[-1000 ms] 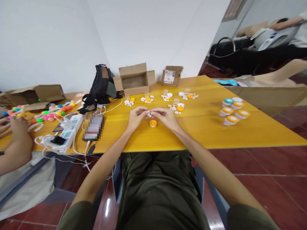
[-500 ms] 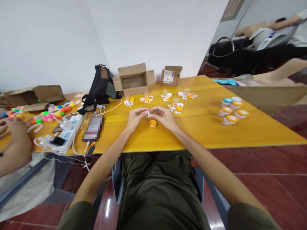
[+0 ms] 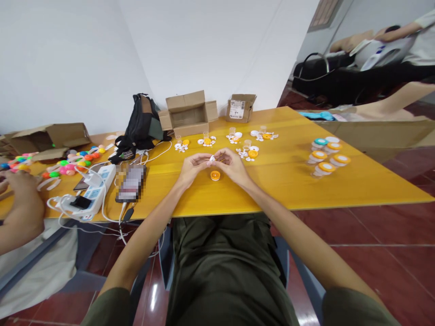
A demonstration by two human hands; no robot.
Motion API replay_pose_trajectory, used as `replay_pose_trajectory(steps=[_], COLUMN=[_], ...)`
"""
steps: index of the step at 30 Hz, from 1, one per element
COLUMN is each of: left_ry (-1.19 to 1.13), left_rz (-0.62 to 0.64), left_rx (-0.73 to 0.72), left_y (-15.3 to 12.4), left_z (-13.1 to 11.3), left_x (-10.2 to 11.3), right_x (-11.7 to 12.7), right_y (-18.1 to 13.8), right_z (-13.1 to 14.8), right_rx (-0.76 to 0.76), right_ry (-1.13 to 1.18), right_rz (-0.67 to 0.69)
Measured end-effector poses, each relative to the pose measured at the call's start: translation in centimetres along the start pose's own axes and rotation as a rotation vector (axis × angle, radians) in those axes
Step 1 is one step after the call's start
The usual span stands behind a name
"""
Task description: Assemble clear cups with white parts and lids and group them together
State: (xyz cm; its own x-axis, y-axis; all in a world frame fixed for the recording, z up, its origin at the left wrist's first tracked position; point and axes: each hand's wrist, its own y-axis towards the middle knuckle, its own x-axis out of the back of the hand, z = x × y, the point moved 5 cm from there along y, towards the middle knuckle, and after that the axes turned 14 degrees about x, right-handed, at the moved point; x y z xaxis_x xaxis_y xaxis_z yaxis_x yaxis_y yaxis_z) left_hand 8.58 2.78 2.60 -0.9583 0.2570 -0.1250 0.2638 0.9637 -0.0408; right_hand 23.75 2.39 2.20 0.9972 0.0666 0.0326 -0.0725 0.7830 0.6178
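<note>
A small white piece with dark marks (image 3: 212, 158) is pinched between my two hands, above the tabletop. My left hand (image 3: 193, 168) closes on it from the left with thumb and fingertips. From the other side my right hand (image 3: 233, 165) closes on the same piece. Just below them an orange-and-white round cap (image 3: 215, 175) lies on the yellow table (image 3: 217, 199). Beyond my hands lie groups of small white pieces, orange rings (image 3: 253, 153) and clear plastic cups (image 3: 247, 145).
Several capped clear jars (image 3: 326, 167) stand at the right. Cardboard boxes (image 3: 189, 118) and a black backpack (image 3: 144, 120) line the back. A power strip (image 3: 98, 192), phone (image 3: 131, 183) and cables lie left. A co-worker's arm (image 3: 23, 208) reaches in beside colourful balls (image 3: 70, 167).
The white piece has been turned between my fingers and now points upward. My hands stay in nearly the same place, and the view has shifted slightly.
</note>
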Motion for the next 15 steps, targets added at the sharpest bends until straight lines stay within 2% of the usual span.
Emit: replay_pose_trajectory(steps=[11,15], left_ry=[-0.009,0.010], left_rz=[0.031,0.006], left_rx=[0.037,0.037], left_y=[-0.06,-0.07], left_z=[0.10,0.05], left_x=[-0.22,-0.06], right_x=[0.15,0.19], right_y=[0.14,0.21], right_z=[-0.13,-0.23], right_rx=[0.027,0.003], right_ry=[0.027,0.057], right_rz=[-0.018,-0.006])
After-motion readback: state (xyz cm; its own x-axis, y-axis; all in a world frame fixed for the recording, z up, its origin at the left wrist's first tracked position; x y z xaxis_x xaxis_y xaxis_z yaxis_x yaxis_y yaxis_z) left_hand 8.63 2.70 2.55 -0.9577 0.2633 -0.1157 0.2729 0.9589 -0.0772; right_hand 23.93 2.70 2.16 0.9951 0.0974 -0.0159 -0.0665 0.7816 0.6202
